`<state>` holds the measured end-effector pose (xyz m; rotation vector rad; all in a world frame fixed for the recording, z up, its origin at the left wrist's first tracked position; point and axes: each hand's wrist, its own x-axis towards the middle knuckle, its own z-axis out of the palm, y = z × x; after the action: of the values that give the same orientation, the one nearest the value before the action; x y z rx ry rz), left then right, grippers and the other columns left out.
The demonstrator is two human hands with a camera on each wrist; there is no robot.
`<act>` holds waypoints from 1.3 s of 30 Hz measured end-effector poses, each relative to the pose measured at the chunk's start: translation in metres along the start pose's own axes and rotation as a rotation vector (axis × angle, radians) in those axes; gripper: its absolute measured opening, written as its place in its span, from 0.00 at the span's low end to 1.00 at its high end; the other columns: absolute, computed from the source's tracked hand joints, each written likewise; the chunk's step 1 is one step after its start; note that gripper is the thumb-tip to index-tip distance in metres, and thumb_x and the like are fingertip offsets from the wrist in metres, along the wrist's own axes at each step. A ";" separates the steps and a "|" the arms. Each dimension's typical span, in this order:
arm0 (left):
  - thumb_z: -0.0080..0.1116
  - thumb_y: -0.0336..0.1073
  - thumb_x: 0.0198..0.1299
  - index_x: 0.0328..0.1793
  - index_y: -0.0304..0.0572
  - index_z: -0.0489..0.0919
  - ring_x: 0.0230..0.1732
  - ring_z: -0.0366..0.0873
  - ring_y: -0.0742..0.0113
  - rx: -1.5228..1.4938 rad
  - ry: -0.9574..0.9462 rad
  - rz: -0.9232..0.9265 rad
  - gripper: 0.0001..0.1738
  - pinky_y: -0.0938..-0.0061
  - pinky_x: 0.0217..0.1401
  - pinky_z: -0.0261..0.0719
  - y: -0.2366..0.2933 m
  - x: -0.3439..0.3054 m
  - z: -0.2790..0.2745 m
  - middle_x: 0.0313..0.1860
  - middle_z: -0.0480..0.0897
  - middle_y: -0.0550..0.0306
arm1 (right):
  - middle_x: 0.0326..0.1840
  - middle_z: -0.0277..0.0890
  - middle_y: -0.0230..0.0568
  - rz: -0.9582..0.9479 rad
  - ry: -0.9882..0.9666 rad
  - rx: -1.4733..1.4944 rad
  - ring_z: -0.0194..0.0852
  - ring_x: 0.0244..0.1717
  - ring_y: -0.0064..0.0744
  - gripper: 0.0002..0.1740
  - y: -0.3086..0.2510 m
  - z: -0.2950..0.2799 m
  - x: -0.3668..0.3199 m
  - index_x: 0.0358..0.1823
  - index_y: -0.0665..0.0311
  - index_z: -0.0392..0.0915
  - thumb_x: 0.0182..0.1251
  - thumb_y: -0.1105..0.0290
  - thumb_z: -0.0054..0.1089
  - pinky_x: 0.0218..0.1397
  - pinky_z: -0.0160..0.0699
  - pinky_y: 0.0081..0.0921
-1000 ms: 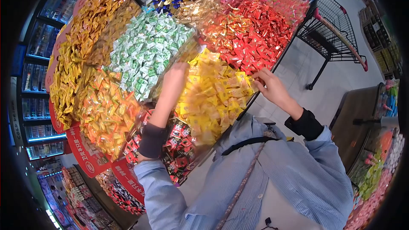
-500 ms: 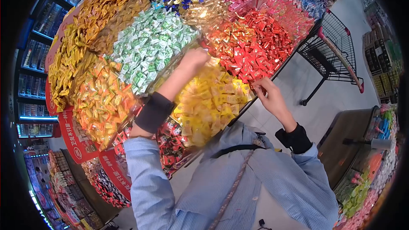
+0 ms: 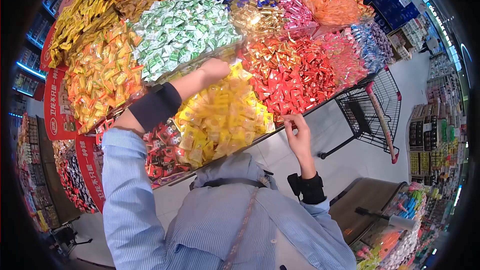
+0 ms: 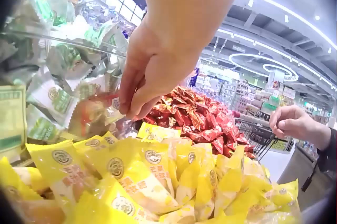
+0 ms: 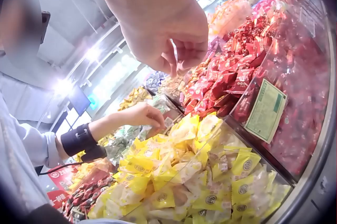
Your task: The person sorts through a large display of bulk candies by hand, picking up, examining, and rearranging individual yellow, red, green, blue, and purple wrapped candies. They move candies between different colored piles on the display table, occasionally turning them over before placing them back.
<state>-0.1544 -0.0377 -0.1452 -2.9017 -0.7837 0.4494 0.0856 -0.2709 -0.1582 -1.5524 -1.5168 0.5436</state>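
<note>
In the head view my left hand point(image 3: 215, 70) reaches over the far end of a bin of yellow-wrapped candies point(image 3: 220, 120). Its fingers bend downward in the left wrist view, thumb and fingertips close together just above the nearest yellow wrappers point(image 4: 152, 156). I cannot tell whether a wrapper is pinched between them. My right hand point(image 3: 299, 132) hovers by the bin's near right edge, fingers loosely curled and holding nothing. Beyond the yellow candies lie red-wrapped candies point(image 3: 295, 75), with green-and-white ones point(image 3: 185, 35) to their left.
Clear dividers separate the bins; a price card point(image 5: 266, 110) is fixed by the red candies. Dark-red packets point(image 3: 162, 150) and orange-yellow candies point(image 3: 102, 75) lie on the left. A shopping cart point(image 3: 372, 115) stands to the right, a brown bench-like surface point(image 3: 367, 202) behind it.
The left hand has moved forward to the far end of the yellow candies. My right hand has drawn back slightly from the bin's edge, and the head view has turned.
</note>
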 end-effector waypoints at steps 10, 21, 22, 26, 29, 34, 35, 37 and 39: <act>0.60 0.32 0.43 0.30 0.40 0.82 0.42 0.76 0.60 0.092 0.138 0.002 0.07 0.68 0.36 0.76 0.001 -0.002 -0.001 0.33 0.81 0.56 | 0.28 0.66 0.36 -0.041 -0.001 0.064 0.62 0.26 0.23 0.07 0.001 -0.005 0.002 0.39 0.66 0.76 0.59 0.81 0.53 0.31 0.65 0.18; 0.68 0.40 0.47 0.30 0.33 0.75 0.24 0.72 0.67 -0.859 0.160 -0.085 0.17 0.72 0.31 0.71 0.009 -0.013 -0.062 0.20 0.75 0.55 | 0.33 0.72 0.35 0.033 -0.033 0.061 0.67 0.29 0.20 0.06 0.019 -0.016 -0.003 0.39 0.66 0.77 0.62 0.78 0.53 0.33 0.67 0.16; 0.68 0.39 0.47 0.30 0.33 0.76 0.23 0.71 0.67 -0.859 0.172 -0.088 0.16 0.72 0.31 0.71 0.008 -0.011 -0.059 0.19 0.74 0.55 | 0.33 0.72 0.34 0.035 -0.038 0.056 0.66 0.29 0.20 0.06 0.020 -0.016 -0.004 0.39 0.66 0.77 0.62 0.78 0.53 0.32 0.67 0.16; 0.65 0.35 0.47 0.34 0.38 0.78 0.33 0.74 0.63 -0.722 0.150 -0.045 0.11 0.70 0.39 0.72 0.007 0.004 -0.037 0.26 0.76 0.56 | 0.32 0.71 0.34 0.033 -0.049 0.097 0.66 0.29 0.19 0.06 0.025 -0.017 -0.003 0.39 0.66 0.77 0.62 0.78 0.53 0.32 0.67 0.16; 0.59 0.31 0.49 0.36 0.41 0.79 0.45 0.73 0.61 -0.438 0.264 0.097 0.07 0.67 0.48 0.70 0.014 0.010 -0.022 0.34 0.76 0.57 | 0.32 0.71 0.33 0.036 -0.073 0.090 0.66 0.29 0.19 0.06 0.030 -0.019 -0.003 0.39 0.66 0.77 0.62 0.78 0.53 0.32 0.67 0.16; 0.52 0.28 0.50 0.39 0.43 0.78 0.51 0.70 0.61 -0.340 0.159 0.127 0.09 0.67 0.53 0.68 0.025 0.017 -0.022 0.39 0.74 0.58 | 0.31 0.71 0.34 0.037 -0.115 0.104 0.66 0.30 0.20 0.06 0.034 -0.018 0.003 0.39 0.67 0.77 0.61 0.78 0.53 0.34 0.67 0.16; 0.52 0.28 0.50 0.39 0.43 0.77 0.51 0.69 0.61 -0.337 0.204 0.108 0.10 0.66 0.53 0.68 0.025 0.018 -0.019 0.39 0.74 0.59 | 0.31 0.70 0.35 0.021 -0.114 0.106 0.66 0.28 0.21 0.06 0.034 -0.018 0.005 0.38 0.67 0.76 0.60 0.80 0.53 0.33 0.66 0.17; 0.53 0.27 0.49 0.41 0.43 0.77 0.51 0.69 0.61 -0.331 0.293 0.067 0.12 0.66 0.53 0.68 0.026 0.016 -0.016 0.40 0.74 0.59 | 0.29 0.69 0.38 -0.010 -0.114 0.112 0.65 0.25 0.24 0.07 0.031 -0.017 0.008 0.37 0.68 0.76 0.57 0.83 0.53 0.30 0.66 0.19; 0.55 0.27 0.48 0.41 0.43 0.76 0.49 0.70 0.60 -0.322 0.374 0.010 0.12 0.66 0.51 0.68 0.027 0.009 -0.019 0.38 0.74 0.58 | 0.29 0.69 0.38 -0.012 -0.141 0.106 0.65 0.25 0.24 0.07 0.032 -0.017 0.011 0.37 0.68 0.76 0.57 0.83 0.53 0.30 0.66 0.19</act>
<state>-0.1289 -0.0566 -0.1340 -3.1317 -0.8446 -0.2422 0.1195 -0.2607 -0.1725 -1.4477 -1.5755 0.7279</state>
